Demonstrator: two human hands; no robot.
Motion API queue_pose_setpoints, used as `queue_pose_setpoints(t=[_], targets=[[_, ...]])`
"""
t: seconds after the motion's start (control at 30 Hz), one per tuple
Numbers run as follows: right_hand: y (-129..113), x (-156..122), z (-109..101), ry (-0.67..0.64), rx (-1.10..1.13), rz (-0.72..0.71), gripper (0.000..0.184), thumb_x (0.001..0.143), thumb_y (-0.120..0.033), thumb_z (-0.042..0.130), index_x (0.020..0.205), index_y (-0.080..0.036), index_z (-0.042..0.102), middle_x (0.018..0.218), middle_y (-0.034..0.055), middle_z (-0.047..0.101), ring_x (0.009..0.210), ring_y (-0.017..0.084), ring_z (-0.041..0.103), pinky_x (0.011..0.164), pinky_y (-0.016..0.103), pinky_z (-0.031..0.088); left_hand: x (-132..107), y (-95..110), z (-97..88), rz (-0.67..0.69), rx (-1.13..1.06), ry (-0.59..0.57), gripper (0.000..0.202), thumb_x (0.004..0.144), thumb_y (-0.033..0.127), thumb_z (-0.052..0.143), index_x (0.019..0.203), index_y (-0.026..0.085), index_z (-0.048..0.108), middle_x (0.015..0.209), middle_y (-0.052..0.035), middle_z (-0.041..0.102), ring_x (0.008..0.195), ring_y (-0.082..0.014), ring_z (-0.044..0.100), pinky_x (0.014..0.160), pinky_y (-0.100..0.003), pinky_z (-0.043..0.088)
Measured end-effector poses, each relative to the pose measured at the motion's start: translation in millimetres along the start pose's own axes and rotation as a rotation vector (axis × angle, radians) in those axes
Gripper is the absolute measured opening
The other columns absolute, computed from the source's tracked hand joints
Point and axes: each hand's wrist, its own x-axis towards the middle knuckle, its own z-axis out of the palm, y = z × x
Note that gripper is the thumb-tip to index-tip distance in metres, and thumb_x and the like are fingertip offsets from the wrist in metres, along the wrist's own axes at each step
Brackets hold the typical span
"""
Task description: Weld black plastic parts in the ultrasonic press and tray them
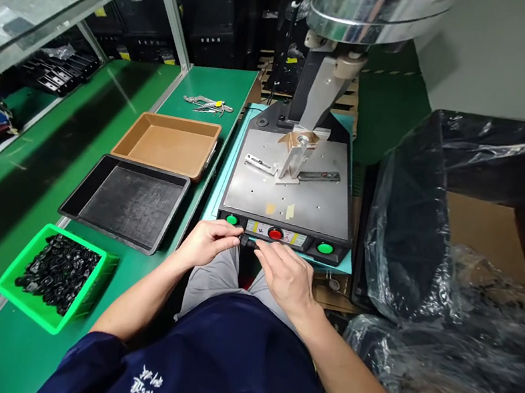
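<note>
Between my two hands, just in front of the bench press machine, is a small black plastic part [248, 242]. The fingertips of my left hand [208, 241] pinch its left end. My right hand [285, 274] has its thumb and fingers closed at the right end of the same part. Fingers cover much of it, so its full shape is hidden. Behind the hands stands the press, with a grey metal base plate [252, 198], two green buttons and a red button [275, 233] on its front. A metal fixture [294, 161] is mounted on the plate under the press head.
To the left on the green bench stand a green bin [38, 245] of small black parts, a black tray [134, 204] and a brown tray [170, 143]. Hand tools [207, 105] lie behind them. At right is a box lined with clear plastic [400, 248].
</note>
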Motion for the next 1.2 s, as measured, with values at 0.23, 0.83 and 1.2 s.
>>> queue_pose_setpoints(t=[0.23,0.83,1.2], targets=[[5.5,-1.1,-1.4,0.031,0.028,-0.007,0.021,0.101,-0.025,0.052,0.106,-0.017,0.071,0.079,0.0049,0.069,0.073,0.018,0.059,0.066,0.029,0.040,5.2,-5.3,11.7,-0.118,-0.092,0.010,0.035,0.078,0.041,0.075,0.103,0.016,0.077,0.097,-0.0093,0.074,0.088,-0.0209,0.069,0.082,-0.034,0.055],[59.7,35.7,28.0,0.424,0.311,0.407,0.025,0.097,-0.032,0.051,0.105,-0.018,0.071,0.092,0.0090,0.071,0.085,0.024,0.066,0.079,0.035,0.052,111.1,18.2,70.1,0.001,-0.171,0.178,0.038,0.073,0.039,0.078,0.104,0.016,0.076,0.084,-0.0051,0.065,0.070,-0.0135,0.058,0.068,-0.029,0.051],[109.5,65.1,28.2,0.392,0.509,0.521,0.043,0.087,-0.039,0.055,0.122,-0.016,0.062,0.109,0.0132,0.068,0.104,0.028,0.062,0.094,0.046,0.050,223.7,25.2,45.0,0.164,0.039,0.398,0.020,0.071,0.022,0.077,0.090,0.017,0.076,0.084,-0.0058,0.074,0.076,-0.0182,0.065,0.075,-0.032,0.051]])
